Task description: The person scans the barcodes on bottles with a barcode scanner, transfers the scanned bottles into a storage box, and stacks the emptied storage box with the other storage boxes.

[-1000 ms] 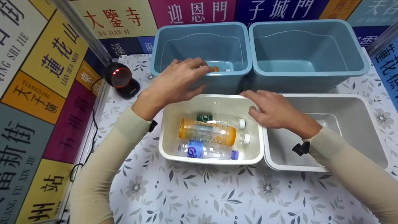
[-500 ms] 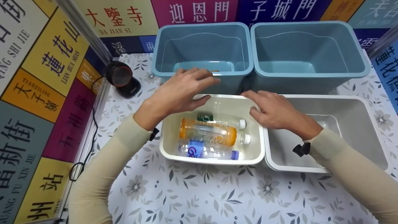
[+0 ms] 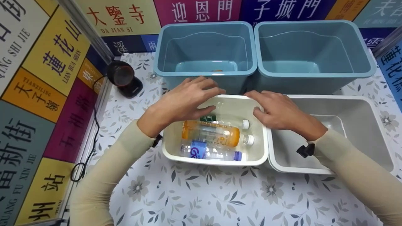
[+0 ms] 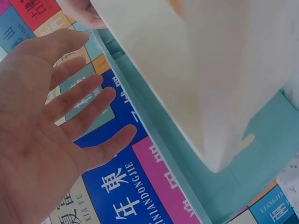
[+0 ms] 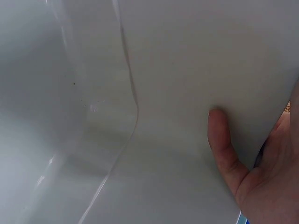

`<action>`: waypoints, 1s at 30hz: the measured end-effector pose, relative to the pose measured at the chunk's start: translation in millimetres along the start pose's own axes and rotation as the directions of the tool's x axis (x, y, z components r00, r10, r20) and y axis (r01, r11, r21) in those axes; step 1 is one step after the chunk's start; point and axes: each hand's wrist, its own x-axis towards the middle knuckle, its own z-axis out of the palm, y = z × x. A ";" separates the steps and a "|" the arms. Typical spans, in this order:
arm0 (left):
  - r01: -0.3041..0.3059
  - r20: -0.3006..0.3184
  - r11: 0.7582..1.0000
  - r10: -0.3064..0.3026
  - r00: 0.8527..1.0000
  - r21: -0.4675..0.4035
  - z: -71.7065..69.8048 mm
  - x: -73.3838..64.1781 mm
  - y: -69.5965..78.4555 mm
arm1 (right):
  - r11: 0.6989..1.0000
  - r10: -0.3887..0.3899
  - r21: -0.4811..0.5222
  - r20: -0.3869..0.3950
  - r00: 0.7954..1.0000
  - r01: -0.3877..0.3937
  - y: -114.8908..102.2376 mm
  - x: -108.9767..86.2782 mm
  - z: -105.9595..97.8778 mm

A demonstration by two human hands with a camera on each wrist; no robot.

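My left hand (image 3: 188, 99) is over the back left of the left white bin (image 3: 166, 147), fingers spread and holding nothing. In the left wrist view its fingers (image 4: 93, 88) are apart from a white bin edge. My right hand (image 3: 276, 111) grips the rim where the two white bins meet, its thumb (image 5: 222, 140) against a pale inner wall. Inside the left white bin lie an orange-labelled bottle (image 3: 210, 133), a blue-labelled bottle (image 3: 216, 153) with a purple cap, and a clear green-labelled bottle (image 3: 230, 121) with a white cap, partly hidden.
Behind stand a left blue bin (image 3: 204, 73) and a right blue bin (image 3: 314, 74). Something orange (image 3: 217, 70) shows at the bottom of the left one. The right white bin (image 3: 370, 125) stands beside the left one. A black scanner (image 3: 124, 78) with a cable is at the left.
My left hand has moved from over the left blue bin towards me. The orange item near its fingertips now lies lower in that bin. The scanner's red light went out. My right hand stayed.
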 end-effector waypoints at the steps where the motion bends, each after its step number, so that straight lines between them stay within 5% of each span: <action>1: -0.001 0.006 1.000 0.001 1.000 -0.002 0.7 -0.6 1.0 | 1.000 -0.001 0.000 -0.001 1.000 0.001 -0.1 0.1 0.1; 11: -0.030 0.058 1.000 0.030 0.998 -0.001 3.9 -8.5 13.5 | 1.000 -0.003 -0.001 -0.001 1.000 0.003 0.3 0.1 0.1; 18: -0.020 0.152 1.000 0.022 0.988 -0.018 4.7 -8.8 22.5 | 1.000 -0.004 -0.004 -0.004 1.000 0.004 0.3 -0.2 0.6; 30: -0.121 0.297 0.992 0.124 0.947 -0.028 17.7 -10.0 33.7 | 1.000 -0.007 -0.006 -0.018 1.000 0.007 -0.3 -0.8 0.8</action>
